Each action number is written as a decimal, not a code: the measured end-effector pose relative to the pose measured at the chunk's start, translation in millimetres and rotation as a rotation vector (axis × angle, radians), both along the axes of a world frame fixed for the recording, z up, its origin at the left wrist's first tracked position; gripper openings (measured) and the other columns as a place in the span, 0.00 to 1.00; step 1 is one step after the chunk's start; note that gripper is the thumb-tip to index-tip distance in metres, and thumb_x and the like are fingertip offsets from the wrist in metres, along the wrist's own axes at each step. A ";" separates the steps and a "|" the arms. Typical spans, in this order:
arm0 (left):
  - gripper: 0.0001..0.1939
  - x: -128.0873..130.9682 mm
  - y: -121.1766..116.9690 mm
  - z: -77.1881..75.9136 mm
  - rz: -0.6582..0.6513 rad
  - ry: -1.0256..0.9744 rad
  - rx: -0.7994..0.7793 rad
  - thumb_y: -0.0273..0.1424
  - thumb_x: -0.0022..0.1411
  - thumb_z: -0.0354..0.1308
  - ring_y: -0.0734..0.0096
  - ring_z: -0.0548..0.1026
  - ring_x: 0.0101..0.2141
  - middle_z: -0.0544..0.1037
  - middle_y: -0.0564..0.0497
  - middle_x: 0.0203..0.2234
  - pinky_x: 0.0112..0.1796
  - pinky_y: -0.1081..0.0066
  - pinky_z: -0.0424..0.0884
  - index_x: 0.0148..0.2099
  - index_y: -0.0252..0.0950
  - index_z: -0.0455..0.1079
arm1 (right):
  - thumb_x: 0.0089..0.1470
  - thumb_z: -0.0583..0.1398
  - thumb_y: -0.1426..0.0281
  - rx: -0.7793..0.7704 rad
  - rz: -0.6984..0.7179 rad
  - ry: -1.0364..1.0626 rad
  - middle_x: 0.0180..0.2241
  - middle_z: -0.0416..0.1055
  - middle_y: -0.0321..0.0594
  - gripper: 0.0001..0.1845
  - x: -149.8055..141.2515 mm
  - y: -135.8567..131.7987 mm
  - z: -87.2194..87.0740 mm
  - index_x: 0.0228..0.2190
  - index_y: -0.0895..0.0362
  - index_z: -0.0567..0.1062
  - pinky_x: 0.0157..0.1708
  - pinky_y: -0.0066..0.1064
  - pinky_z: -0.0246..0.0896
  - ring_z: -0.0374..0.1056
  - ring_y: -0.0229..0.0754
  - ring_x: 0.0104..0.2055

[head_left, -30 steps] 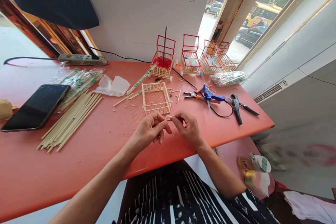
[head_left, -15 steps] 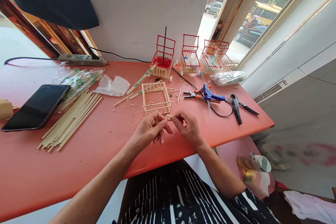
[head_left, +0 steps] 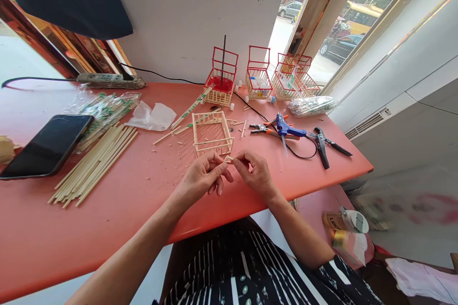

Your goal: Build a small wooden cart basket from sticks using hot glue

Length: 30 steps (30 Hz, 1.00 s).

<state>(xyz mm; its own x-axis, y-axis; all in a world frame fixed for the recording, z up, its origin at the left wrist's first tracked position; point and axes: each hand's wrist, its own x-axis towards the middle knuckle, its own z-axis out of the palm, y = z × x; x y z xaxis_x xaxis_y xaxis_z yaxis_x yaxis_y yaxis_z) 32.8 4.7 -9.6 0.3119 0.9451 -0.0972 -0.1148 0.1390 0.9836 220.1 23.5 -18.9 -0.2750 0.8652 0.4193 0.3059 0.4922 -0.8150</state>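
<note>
My left hand (head_left: 207,174) and my right hand (head_left: 255,174) meet just in front of an open wooden stick frame (head_left: 213,134). Both pinch short pieces of wooden stick (head_left: 228,158), whose ends come together between my fingertips. Left of the frame lie small wood crumbs and longer chopsticks, one still in a green-printed paper sleeve (head_left: 191,110). To its right rest a blue glue gun (head_left: 290,128), orange-handled pliers (head_left: 263,128) and black-handled cutters (head_left: 324,148).
Small stick carts with red handles (head_left: 258,78) stand along the wall. At left are a bundle of chopsticks (head_left: 95,164), a phone (head_left: 48,145), wrapped chopsticks (head_left: 107,109) and a power strip (head_left: 109,81). A jar (head_left: 345,221) stands on a lower surface at right.
Both hands keep their pinch on the short sticks with hardly any motion. The whole view has shifted very slightly.
</note>
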 end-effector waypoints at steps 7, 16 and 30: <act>0.29 0.5 0.5 1.2 0.003 0.006 -0.002 0.56 0.58 0.68 0.74 0.74 0.13 0.85 0.47 0.26 0.13 0.79 0.60 0.36 0.39 0.59 | 0.65 0.60 0.67 -0.006 0.003 0.007 0.27 0.71 0.33 0.10 -0.9 -0.3 0.7 0.31 0.55 0.76 0.29 0.28 0.56 0.62 0.34 0.27; 0.29 -0.9 -1.8 1.4 0.014 0.051 -0.002 0.56 0.58 0.67 0.73 0.74 0.14 0.85 0.46 0.27 0.14 0.78 0.61 0.37 0.39 0.61 | 0.65 0.60 0.67 -0.008 0.007 0.005 0.26 0.70 0.32 0.10 -1.4 -1.6 2.1 0.31 0.56 0.76 0.30 0.27 0.57 0.61 0.34 0.28; 0.29 -0.4 -1.8 0.2 0.022 0.061 -0.011 0.56 0.58 0.68 0.72 0.74 0.14 0.85 0.46 0.27 0.14 0.77 0.60 0.36 0.39 0.60 | 0.64 0.60 0.65 -0.053 -0.017 -0.014 0.27 0.71 0.34 0.11 -2.4 -1.7 1.0 0.30 0.55 0.75 0.31 0.28 0.59 0.62 0.35 0.28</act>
